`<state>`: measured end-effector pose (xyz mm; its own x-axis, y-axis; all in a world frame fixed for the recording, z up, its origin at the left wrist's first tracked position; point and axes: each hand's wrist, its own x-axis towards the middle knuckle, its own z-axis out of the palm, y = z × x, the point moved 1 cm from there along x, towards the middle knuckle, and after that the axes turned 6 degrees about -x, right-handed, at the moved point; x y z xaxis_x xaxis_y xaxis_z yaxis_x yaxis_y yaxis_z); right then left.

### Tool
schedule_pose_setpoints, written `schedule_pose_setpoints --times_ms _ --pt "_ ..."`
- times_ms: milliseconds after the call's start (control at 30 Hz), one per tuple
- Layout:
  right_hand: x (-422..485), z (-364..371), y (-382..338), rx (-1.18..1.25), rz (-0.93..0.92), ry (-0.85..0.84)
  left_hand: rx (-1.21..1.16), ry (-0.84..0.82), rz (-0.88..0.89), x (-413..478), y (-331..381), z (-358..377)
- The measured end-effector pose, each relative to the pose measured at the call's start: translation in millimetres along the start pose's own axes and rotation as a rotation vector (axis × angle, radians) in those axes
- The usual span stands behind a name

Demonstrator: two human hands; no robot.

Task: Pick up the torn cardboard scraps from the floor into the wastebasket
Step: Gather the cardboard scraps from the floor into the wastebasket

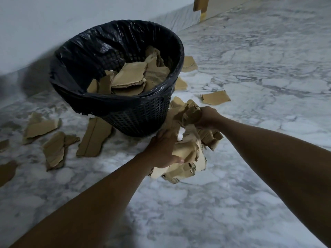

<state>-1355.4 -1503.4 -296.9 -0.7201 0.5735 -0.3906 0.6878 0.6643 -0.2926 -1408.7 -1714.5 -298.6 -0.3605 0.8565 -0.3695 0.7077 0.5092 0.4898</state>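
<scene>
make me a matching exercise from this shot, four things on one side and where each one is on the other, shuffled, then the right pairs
Things
1. bundle of scraps
2. wastebasket
3. long creased scrap
4. small flat scrap

Places
A. lying on the floor left of the basket's base
B. standing by the wall, black liner over its rim
C. alone on the marble, right of the basket
D. held between the left hand and the right hand

Pairs: 1-D, 2-B, 3-A, 4-C

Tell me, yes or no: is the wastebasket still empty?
No: the wastebasket already holds several cardboard scraps on its black liner, while both hands carry another bundle beside it.
</scene>
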Motion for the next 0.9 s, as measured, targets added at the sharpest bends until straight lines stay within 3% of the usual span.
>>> schedule_pose_setpoints --times_ms 67,133,267,400,467,533,667,767,900 --pt "-2.7 1.8 3.4 0.026 -0.008 -0.021 -0.02 -0.061 0.008 7.4 -2.7 4.2" --pt "-5.3 -1.3 9.7 0.207 -0.017 -0.066 -0.022 -0.084 -0.011 10.0 -2.9 9.2" --pt "-12.0 -23.1 25.7 0.665 0.036 -0.072 0.082 -0.008 -0.047 3.1 -0.7 9.5" --pt "-10.1 -37.8 42.4 0.904 0.091 -0.058 0.011 0.038 -0.068 -0.1 -8.0 12.2" --pt "-10.1 -37.2 51.2 0.844 0.117 -0.208 -0.047 0.039 -0.122 1.0 -9.3 12.4" --pt "-11.5 -32.9 59.8 0.609 0.156 -0.312 -0.02 0.011 -0.189 5.0 -8.0 11.0" --pt "-23.2 -20.0 59.3 0.107 0.156 -0.305 0.1 -0.024 -0.257 11.7 -3.1 8.5" --pt "-30.8 -6.8 51.8 0.047 0.161 -0.248 0.098 -0.038 -0.281 11.9 -0.9 8.3" --pt "-29.7 0.6 48.8 0.057 0.2 -0.334 0.142 0.023 -0.158 17.4 5.3 6.6"
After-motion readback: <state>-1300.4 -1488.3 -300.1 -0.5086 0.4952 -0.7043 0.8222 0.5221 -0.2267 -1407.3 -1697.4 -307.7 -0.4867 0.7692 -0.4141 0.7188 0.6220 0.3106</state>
